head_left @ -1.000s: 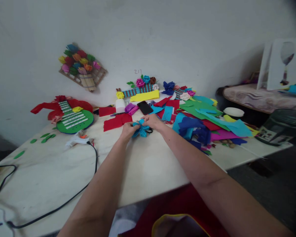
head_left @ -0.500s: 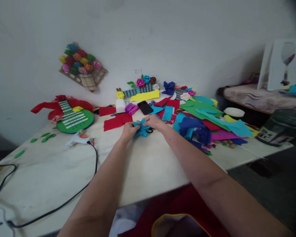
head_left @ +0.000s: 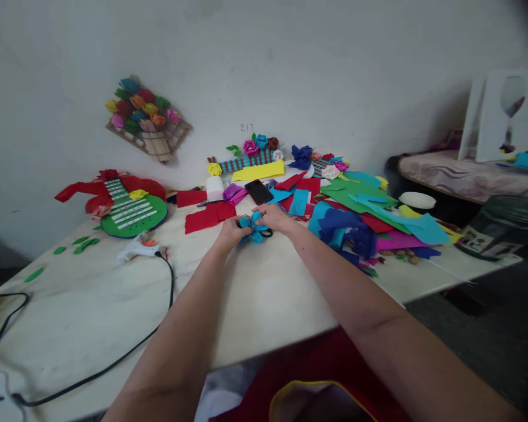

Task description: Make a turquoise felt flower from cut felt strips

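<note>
A light-blue paper flower (head_left: 257, 235) is between my two hands, low over the middle of the table. My left hand (head_left: 232, 232) pinches its left side with closed fingers. On the far right side, my right hand (head_left: 270, 217) has its fingers closed on the upper petals. Black loops (head_left: 267, 232), like scissor handles, poke out beside the flower under my right hand; the rest of that object is hidden. Just beyond my hands lie a black phone (head_left: 258, 191) and red paper pieces (head_left: 209, 217).
To the left are a white glue gun (head_left: 141, 247) with a black cord (head_left: 172, 281), green paper leaves (head_left: 86, 245) and a green-and-red paper guitar (head_left: 132, 214). Heaped coloured paper (head_left: 356, 225) lies to the right, near a large jar (head_left: 499, 228). Paper flowers (head_left: 250, 147) stand along the wall.
My fingers have shifted slightly on the flower, and its petals are turned a little differently. Both arms stay almost where they were.
</note>
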A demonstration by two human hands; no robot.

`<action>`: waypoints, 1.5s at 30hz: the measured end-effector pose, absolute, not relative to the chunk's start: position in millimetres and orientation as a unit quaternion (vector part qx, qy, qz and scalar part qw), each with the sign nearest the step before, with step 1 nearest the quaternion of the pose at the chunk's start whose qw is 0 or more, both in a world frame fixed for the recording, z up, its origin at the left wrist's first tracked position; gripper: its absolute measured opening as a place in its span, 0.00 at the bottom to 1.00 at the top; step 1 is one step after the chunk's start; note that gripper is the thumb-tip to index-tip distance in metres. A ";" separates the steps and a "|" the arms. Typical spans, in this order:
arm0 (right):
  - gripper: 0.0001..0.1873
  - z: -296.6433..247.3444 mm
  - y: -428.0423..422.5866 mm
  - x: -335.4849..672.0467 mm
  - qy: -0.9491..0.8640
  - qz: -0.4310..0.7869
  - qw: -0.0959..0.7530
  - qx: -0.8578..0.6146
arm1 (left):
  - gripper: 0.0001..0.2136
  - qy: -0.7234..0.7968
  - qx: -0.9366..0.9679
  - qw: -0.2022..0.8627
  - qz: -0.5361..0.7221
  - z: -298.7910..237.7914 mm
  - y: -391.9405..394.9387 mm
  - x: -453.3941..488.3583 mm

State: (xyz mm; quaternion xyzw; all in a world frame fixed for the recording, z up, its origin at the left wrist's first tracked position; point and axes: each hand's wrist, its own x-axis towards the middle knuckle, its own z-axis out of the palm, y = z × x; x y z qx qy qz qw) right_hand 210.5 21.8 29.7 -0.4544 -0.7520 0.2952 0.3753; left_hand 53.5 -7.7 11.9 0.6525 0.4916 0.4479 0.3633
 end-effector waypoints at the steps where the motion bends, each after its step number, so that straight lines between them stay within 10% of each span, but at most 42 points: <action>1: 0.08 29.7 22.0 211.0 -0.755 0.297 0.369 -0.453 | 0.09 0.494 0.651 0.362 0.449 12.2 -8.1 53.7; 45: 0.07 32.5 13.5 209.0 -0.888 -0.078 0.222 -0.395 | 0.16 0.529 0.664 0.285 0.445 3.7 2.8 52.2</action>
